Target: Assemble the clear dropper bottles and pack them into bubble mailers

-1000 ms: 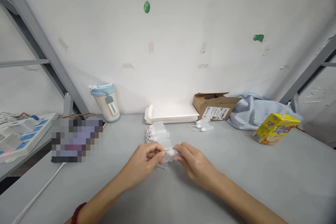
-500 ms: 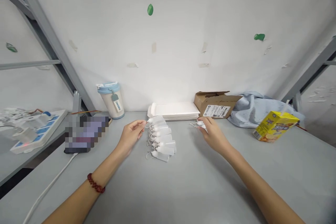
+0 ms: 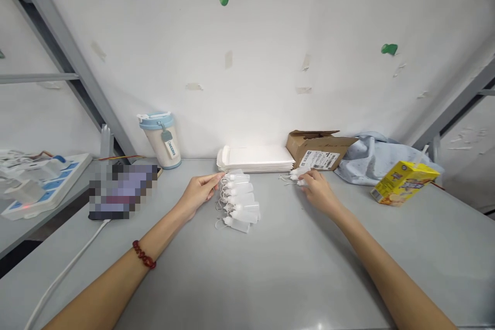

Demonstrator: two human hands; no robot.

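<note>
Left hand [image 3: 199, 194] pinching row's farthest bottle [image 3: 235, 172] by its left-pointing tip, long axis crosswise, right hand [image 3: 319, 192], hold unclear

At least eight bottles [image 3: 242, 198], one cup [image 3: 160, 147], one yellow carton [image 3: 404, 183], one cardboard box [image 3: 325, 147]

Grey surface [image 3: 278, 273], smooth. Laid on it at the centre: an overlapping row of small bottles [image 3: 240, 199], translucent white, fitted with thin loops. Set to the right: a lesser cluster of small bottles [image 3: 297, 171]. Ranged along the back: a lidded cup [image 3: 158, 147], a white stack [image 3: 258, 158], a cardboard box [image 3: 314, 150] and a pale blue cloth [image 3: 381, 157]. Placed at right: a yellow carton [image 3: 404, 184]. Placed at left: a phone [image 3: 133, 185], partly obscured, and a white cable [image 3: 64, 276].
</note>
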